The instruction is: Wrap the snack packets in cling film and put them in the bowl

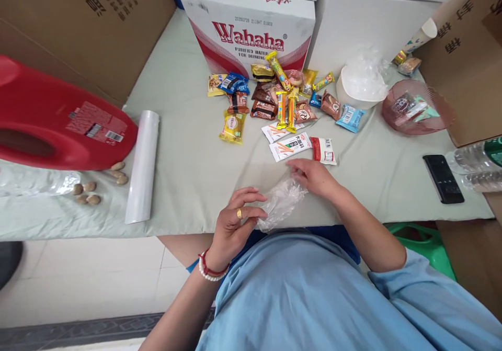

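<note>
A crumpled transparent plastic bag [283, 203] stretches between my hands at the table's front edge. My left hand [236, 219], with a gold ring and bracelets at the wrist, pinches its left end between thumb and fingers. At the upper right end, my right hand [317, 177] is closed on the film, its fingertips slightly blurred. Just beyond that hand lie a white snack packet [290, 147] and a red-and-white packet [323, 150]. Farther back is a pile of wrapped snacks [263, 109], with yellow sticks [292, 111] and a yellow packet [232, 127] at its left.
A Wahaba-type water carton [251, 32] stands behind the snacks. Right of them are a white bowl [355, 92] with plastic film, a reddish mesh bowl [396, 118] and a phone [443, 179]. Leftward lie a white roll [143, 168], walnuts [90, 186] and a red jug [58, 115].
</note>
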A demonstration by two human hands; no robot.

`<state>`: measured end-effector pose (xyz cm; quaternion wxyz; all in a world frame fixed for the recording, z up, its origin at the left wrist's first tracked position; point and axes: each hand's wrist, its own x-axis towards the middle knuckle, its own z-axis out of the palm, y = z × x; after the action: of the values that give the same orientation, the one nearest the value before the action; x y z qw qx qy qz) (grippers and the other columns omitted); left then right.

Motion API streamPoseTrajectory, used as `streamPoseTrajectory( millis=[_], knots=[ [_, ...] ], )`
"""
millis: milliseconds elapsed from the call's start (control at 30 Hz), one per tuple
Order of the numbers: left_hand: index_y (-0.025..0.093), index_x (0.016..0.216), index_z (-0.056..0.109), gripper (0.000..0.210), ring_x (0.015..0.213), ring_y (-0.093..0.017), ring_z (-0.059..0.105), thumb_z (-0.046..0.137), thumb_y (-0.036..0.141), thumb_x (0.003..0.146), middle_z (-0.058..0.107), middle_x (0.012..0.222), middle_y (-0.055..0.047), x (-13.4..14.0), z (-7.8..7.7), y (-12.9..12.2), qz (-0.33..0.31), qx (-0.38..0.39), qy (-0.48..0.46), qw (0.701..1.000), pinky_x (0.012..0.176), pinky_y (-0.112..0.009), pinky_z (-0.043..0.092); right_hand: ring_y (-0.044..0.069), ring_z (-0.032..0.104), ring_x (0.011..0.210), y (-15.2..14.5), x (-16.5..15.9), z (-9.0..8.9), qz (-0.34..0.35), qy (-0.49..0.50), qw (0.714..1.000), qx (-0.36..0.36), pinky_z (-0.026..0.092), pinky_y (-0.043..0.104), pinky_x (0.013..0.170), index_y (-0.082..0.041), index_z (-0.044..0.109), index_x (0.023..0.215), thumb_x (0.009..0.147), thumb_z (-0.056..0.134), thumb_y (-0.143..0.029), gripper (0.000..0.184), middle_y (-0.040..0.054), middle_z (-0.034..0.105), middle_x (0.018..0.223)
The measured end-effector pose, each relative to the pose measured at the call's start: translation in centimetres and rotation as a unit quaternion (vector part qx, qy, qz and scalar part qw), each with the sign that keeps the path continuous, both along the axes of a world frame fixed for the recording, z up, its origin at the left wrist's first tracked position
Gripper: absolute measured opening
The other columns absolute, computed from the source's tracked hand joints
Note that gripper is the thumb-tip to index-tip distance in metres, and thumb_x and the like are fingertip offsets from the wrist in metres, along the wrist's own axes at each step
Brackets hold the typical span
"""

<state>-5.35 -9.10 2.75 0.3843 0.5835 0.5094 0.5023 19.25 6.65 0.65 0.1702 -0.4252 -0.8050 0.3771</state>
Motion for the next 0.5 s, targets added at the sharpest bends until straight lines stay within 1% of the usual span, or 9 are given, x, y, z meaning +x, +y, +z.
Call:
streamPoseTrajectory(
  millis=[67,133,200,267,333,367,400,433,500],
  knots=[
    [0.035,0.085,0.082,0.026,0.131,-0.031,0.060,0.063,0.020,0.093,0.079,0.117,-0.005,-0.9,0.2,-0.7,0.012,0.026,0.046,0.999,0.112,-0.059,0.049,0.022,0.066,0.087,0.6,0.2,-0.1,-0.011,0.017,0.999,-0.025,0.050,0.036,0.083,-0.021,0.079,0.104,0.086,0.066,-0.018,0.023,0.0069,0.074,0.097],
    [0.037,0.085,0.083,0.028,0.136,-0.031,0.057,0.063,0.017,0.092,0.077,0.123,-0.004,-2.1,0.2,-1.5,0.009,0.053,0.082,0.995,0.114,-0.059,0.048,0.020,0.064,0.081,0.8,0.7,-0.1,-0.043,0.061,0.994,-0.077,0.049,0.033,0.079,-0.021,0.078,0.096,0.085,0.068,-0.025,0.015,0.0042,0.074,0.090],
    [0.038,0.085,0.083,0.032,0.138,-0.030,0.056,0.062,0.014,0.091,0.077,0.126,-0.003,-3.5,0.0,-2.4,-0.026,0.064,0.114,0.991,0.113,-0.057,0.049,0.017,0.061,0.073,0.9,1.4,-0.1,-0.078,0.100,0.981,-0.149,0.047,0.031,0.072,-0.020,0.076,0.093,0.081,0.072,-0.034,0.018,0.0014,0.072,0.082],
    [0.036,0.083,0.082,0.034,0.139,-0.030,0.056,0.059,0.011,0.089,0.077,0.126,-0.002,-5.2,-0.4,-3.1,-0.079,0.052,0.158,0.983,0.111,-0.055,0.052,0.016,0.058,0.069,0.8,2.1,-0.2,-0.107,0.122,0.964,-0.211,0.044,0.029,0.068,-0.019,0.075,0.088,0.076,0.076,-0.039,0.023,-0.0001,0.070,0.076],
    [0.033,0.078,0.079,0.034,0.140,-0.030,0.056,0.057,0.009,0.087,0.077,0.126,-0.002,-7.1,-1.0,-3.5,-0.127,0.029,0.229,0.965,0.108,-0.055,0.054,0.015,0.058,0.070,0.6,2.5,-0.3,-0.131,0.134,0.951,-0.247,0.043,0.028,0.067,-0.019,0.074,0.084,0.072,0.079,-0.040,0.025,-0.0001,0.070,0.075],
    [0.031,0.074,0.076,0.032,0.139,-0.031,0.057,0.056,0.009,0.087,0.077,0.125,-0.002,-8.0,-1.3,-3.6,-0.136,0.019,0.265,0.954,0.107,-0.055,0.054,0.015,0.057,0.071,0.5,2.7,-0.3,-0.140,0.138,0.946,-0.259,0.043,0.028,0.067,-0.018,0.074,0.083,0.070,0.080,-0.040,0.026,0.0001,0.071,0.076],
    [0.029,0.071,0.073,0.030,0.138,-0.032,0.058,0.056,0.010,0.086,0.078,0.124,-0.002,-8.7,-1.5,-3.7,-0.130,0.013,0.295,0.946,0.106,-0.056,0.055,0.015,0.057,0.071,0.3,2.8,-0.3,-0.147,0.141,0.941,-0.269,0.042,0.027,0.066,-0.018,0.074,0.083,0.068,0.081,-0.041,0.028,0.0002,0.071,0.076],
    [0.028,0.070,0.071,0.028,0.137,-0.033,0.059,0.056,0.011,0.087,0.078,0.123,-0.003,-9.3,-1.5,-3.7,-0.106,0.011,0.315,0.943,0.106,-0.056,0.054,0.014,0.057,0.071,0.2,2.9,-0.2,-0.153,0.144,0.938,-0.276,0.041,0.027,0.065,-0.018,0.074,0.083,0.068,0.082,-0.042,0.029,0.0001,0.071,0.076],
    [0.026,0.073,0.069,0.022,0.129,-0.032,0.063,0.057,0.015,0.089,0.077,0.120,-0.005,-9.3,-1.0,-3.8,-0.002,0.011,0.315,0.949,0.104,-0.053,0.055,0.013,0.053,0.067,-0.2,3.0,0.1,-0.163,0.152,0.931,-0.288,0.038,0.025,0.061,-0.018,0.073,0.081,0.068,0.084,-0.046,0.033,-0.0009,0.069,0.073]
  ],
)
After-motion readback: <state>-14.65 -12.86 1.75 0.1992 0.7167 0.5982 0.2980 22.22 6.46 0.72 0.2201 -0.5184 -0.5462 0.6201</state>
